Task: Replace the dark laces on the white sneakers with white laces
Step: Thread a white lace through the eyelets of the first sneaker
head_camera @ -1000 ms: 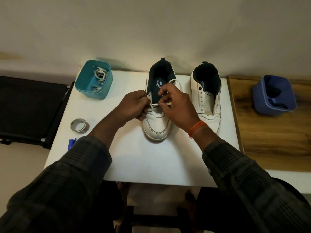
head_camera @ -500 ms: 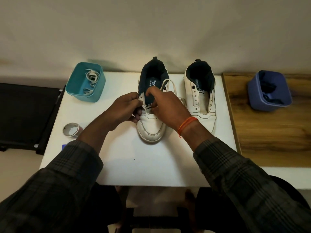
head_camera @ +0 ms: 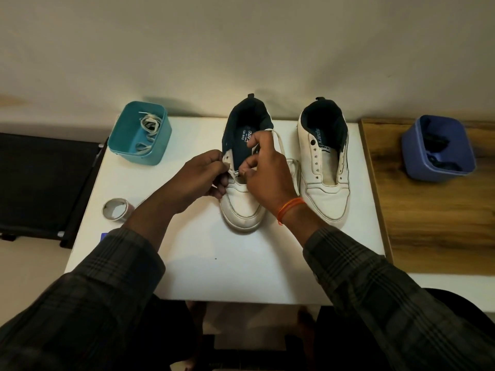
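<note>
Two white sneakers with dark linings stand side by side on the white table (head_camera: 214, 269), toes toward me. At the left sneaker (head_camera: 242, 207), my left hand (head_camera: 203, 175) pinches the left eyelet flap near the lowest holes. My right hand (head_camera: 265, 172) pinches a white lace (head_camera: 280, 141) over the tongue opening; the lace loops up past my fingers and trails down toward the gap between the shoes. The right sneaker (head_camera: 325, 167) has no lace in its eyelets.
A teal bin (head_camera: 126, 144) holding white laces sits at the table's back left. A blue bin (head_camera: 412, 162) with dark laces rests on the wooden surface (head_camera: 428, 223) to the right. A tape roll (head_camera: 115, 208) lies at the left edge, beside a dark chair (head_camera: 40, 180).
My right hand has risen a little along the left sneaker's tongue opening, drawing the white lace up. My left hand stays at the left eyelet flap. The camera view shifted slightly.
</note>
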